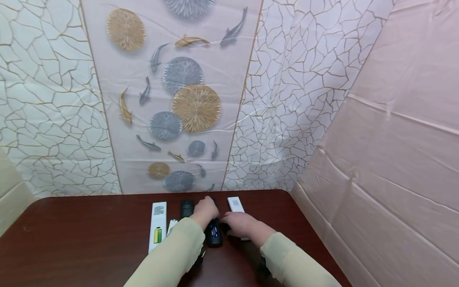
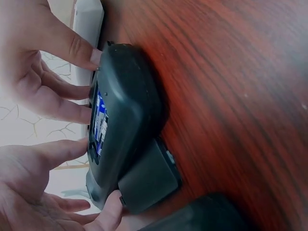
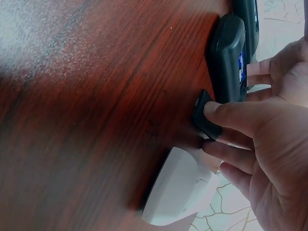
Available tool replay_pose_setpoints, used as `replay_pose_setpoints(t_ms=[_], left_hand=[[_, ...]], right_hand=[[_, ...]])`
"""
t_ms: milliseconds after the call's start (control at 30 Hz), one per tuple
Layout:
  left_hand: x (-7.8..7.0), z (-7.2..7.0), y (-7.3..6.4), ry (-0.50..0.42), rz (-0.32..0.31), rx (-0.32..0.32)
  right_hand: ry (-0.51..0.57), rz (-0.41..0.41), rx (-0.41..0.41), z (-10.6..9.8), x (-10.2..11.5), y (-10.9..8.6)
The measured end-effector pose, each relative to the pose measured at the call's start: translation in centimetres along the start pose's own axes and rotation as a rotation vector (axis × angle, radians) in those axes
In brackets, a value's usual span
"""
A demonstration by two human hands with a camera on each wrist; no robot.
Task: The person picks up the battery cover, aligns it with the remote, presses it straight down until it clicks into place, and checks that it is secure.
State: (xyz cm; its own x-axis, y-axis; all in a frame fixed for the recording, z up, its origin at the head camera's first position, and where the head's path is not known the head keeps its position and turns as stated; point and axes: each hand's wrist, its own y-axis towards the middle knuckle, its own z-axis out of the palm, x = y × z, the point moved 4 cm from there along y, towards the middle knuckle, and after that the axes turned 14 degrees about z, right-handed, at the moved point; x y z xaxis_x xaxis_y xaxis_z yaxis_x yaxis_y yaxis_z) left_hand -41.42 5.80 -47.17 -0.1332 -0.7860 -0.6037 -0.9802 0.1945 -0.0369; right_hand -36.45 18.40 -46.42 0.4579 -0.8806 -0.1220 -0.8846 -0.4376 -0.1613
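Note:
On the brown table a black remote control (image 1: 214, 233) lies face down, its battery bay bare and blue batteries (image 2: 100, 120) inside. My left hand (image 1: 206, 209) reaches over its far end and grips it, the fingertips (image 2: 115, 202) at its side. Against that same side leans a flat black piece (image 2: 150, 178). Just right of the remote, my right hand (image 1: 238, 224) pinches a small black battery cover (image 3: 204, 115) between thumb and fingers, close to the table. In the left wrist view the remote hides this cover.
A second black remote (image 1: 186, 207) lies to the left. A long white remote (image 1: 157, 223) with a battery picture and a smaller white object (image 1: 172, 224) lie farther left. Another white remote (image 1: 235, 204) is partly under my right hand. A patterned cloth wall (image 1: 195, 107) rises behind the table.

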Motion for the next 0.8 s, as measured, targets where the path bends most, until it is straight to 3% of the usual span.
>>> replay_pose_setpoints(t_ms=[167, 367, 800], left_hand=[[0.14, 0.16, 0.17, 0.012, -0.015, -0.011], [0.46, 0.31, 0.41, -0.062, -0.026, -0.034], [0.64, -0.22, 0.30, -0.119, 0.000, -0.074]], right_hand=[[0.004, 0.009, 0.014, 0.05, -0.08, 0.22], [-0.004, 0.019, 0.028, -0.06, -0.19, 0.43], [0.024, 0.041, 0.028, -0.05, -0.33, 0.74]])
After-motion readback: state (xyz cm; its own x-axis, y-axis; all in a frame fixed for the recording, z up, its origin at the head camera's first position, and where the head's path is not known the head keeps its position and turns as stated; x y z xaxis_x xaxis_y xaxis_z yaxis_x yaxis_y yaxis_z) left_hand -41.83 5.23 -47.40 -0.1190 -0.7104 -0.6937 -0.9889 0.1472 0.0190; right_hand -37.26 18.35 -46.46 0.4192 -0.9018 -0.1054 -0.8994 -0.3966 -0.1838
